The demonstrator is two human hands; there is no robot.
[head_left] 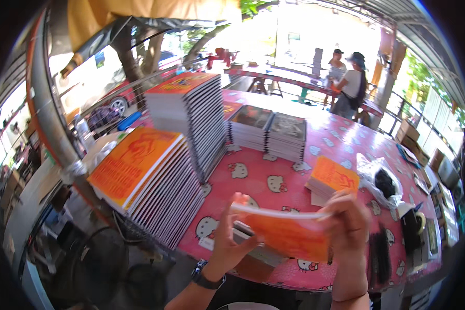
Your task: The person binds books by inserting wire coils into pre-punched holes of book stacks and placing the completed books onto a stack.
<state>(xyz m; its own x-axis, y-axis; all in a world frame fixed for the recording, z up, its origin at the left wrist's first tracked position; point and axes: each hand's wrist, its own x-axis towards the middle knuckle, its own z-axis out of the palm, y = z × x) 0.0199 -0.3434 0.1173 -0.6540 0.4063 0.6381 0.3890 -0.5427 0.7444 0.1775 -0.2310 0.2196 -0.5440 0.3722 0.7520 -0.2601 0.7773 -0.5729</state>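
Observation:
Between my two hands is a booklet with an orange cover (289, 235), its white page edge turned up and slightly bowed. My left hand (232, 235) grips its left end, thumb on the near side. At the other end, my right hand (349, 219) is closed round the booklet's edge, blurred by motion. Below the booklet, a flat greyish object (263, 253) is partly covered, and I cannot make out its kind. Just beyond my right hand lies a small pile of orange-covered booklets (333, 175).
Stacked ring-bound books (155, 191) with orange covers stand at left, beside a taller stack (186, 119). Two dark-covered stacks (287, 137) sit behind. A plastic bag (380, 181) and black strips (380, 253) lie right on the pink patterned table (253, 178). Two people (351, 82) stand beyond.

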